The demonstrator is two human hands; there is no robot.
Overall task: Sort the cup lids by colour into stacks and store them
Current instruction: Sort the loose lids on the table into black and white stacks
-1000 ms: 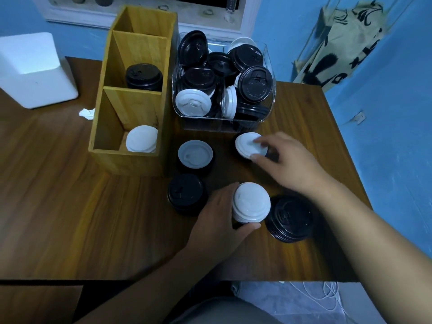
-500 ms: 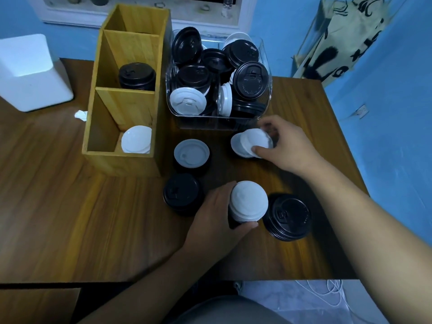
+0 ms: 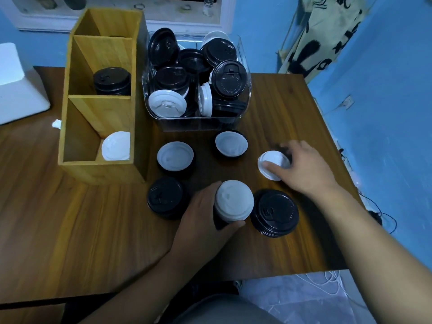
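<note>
My left hand (image 3: 205, 220) grips a stack of lids with a white lid (image 3: 234, 200) on top and black ones below. My right hand (image 3: 304, 168) pinches a single white lid (image 3: 272, 163), lifted and tilted, right of centre. On the table lie an upturned white lid on a black pile (image 3: 231, 144), another white lid on a black pile (image 3: 175, 156), a black stack (image 3: 165, 196) and a wide black stack (image 3: 274, 212). The wooden organiser (image 3: 98, 108) holds black lids (image 3: 112, 81) in its middle slot and white lids (image 3: 117, 146) in its front slot.
A clear bin (image 3: 243, 66) behind the piles is full of mixed black and white lids. A white box (image 3: 16, 90) stands at the far left. The table's right edge (image 3: 332, 146) and front edge are close to my arms. Cables lie on the floor at right.
My right hand has picked the white lid off the pile by the bin and carried it right and toward me, uncovering an upturned white lid. My left hand keeps its hold on the stack.
</note>
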